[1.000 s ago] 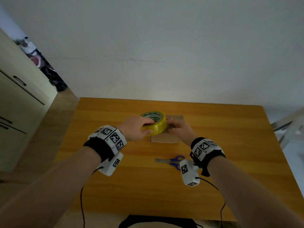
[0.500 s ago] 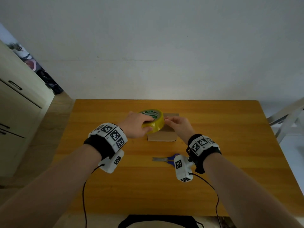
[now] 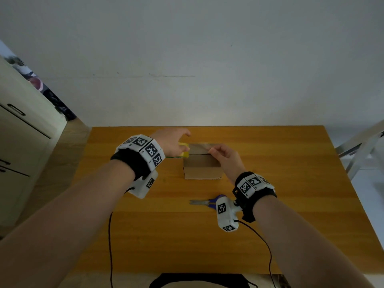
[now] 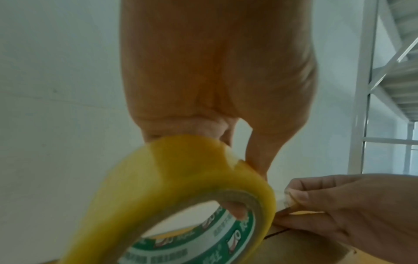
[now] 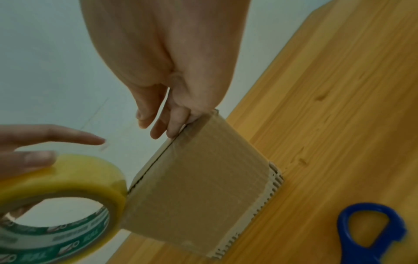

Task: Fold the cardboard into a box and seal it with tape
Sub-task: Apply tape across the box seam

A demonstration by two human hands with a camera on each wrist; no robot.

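Observation:
A small brown cardboard box point(image 3: 202, 166) stands folded on the wooden table point(image 3: 291, 183). My left hand point(image 3: 180, 146) grips a yellow tape roll point(image 3: 184, 151) just off the box's upper left corner. In the left wrist view a finger goes through the core of the tape roll point(image 4: 181, 205). My right hand point(image 3: 214, 151) pinches the tape end point(image 4: 288, 200) at the right of the box's top edge. A shiny strip of tape lies across the top of the box point(image 5: 199, 187) between the roll point(image 5: 63, 196) and my right fingers point(image 5: 176, 123).
Blue-handled scissors point(image 3: 207, 202) lie on the table in front of the box, partly behind my right wrist camera. A cream cabinet point(image 3: 20, 142) stands at the left and a white metal rack point(image 3: 363, 146) at the right. A pale wall closes the far side.
My left hand has carried the tape roll from above the box to its left side, drawing tape across the top. My right hand has stayed at the box's top edge.

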